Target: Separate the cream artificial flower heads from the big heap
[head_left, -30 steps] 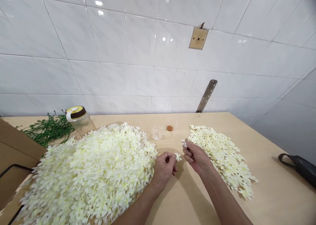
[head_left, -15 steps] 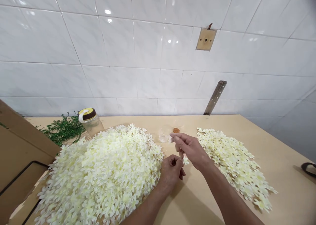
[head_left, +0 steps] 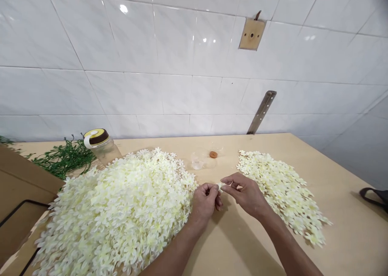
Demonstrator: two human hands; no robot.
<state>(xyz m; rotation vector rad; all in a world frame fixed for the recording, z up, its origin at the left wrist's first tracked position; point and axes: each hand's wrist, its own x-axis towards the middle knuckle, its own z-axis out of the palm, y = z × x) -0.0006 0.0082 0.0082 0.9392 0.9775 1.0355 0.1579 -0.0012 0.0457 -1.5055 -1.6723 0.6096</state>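
Observation:
My left hand (head_left: 203,203) is closed in a pinch on a small white artificial flower (head_left: 220,186) above the table. From the other side, my right hand (head_left: 246,193) brings its thumb and forefinger together at the same flower's edge. The fingers hide most of that flower. A large heap of cream-white artificial flowers (head_left: 130,199) lies right beside my left hand. On the right, past my right hand, a flatter spread of the same flowers (head_left: 279,187) covers part of the table. Behind the hands are a clear, round plastic piece (head_left: 197,163) and a small brown disc (head_left: 213,154).
A clear bottle (head_left: 106,150) with a brown and yellow lid stands behind the heap, near green artificial stems (head_left: 65,159). A cardboard box (head_left: 26,199) is at the left edge. A black strap (head_left: 376,197) lies far right. The tiled wall (head_left: 176,94) closes off the table's back.
My right hand has come down and back from near the clear plastic piece to the flower at my left fingertips. The view has shifted slightly.

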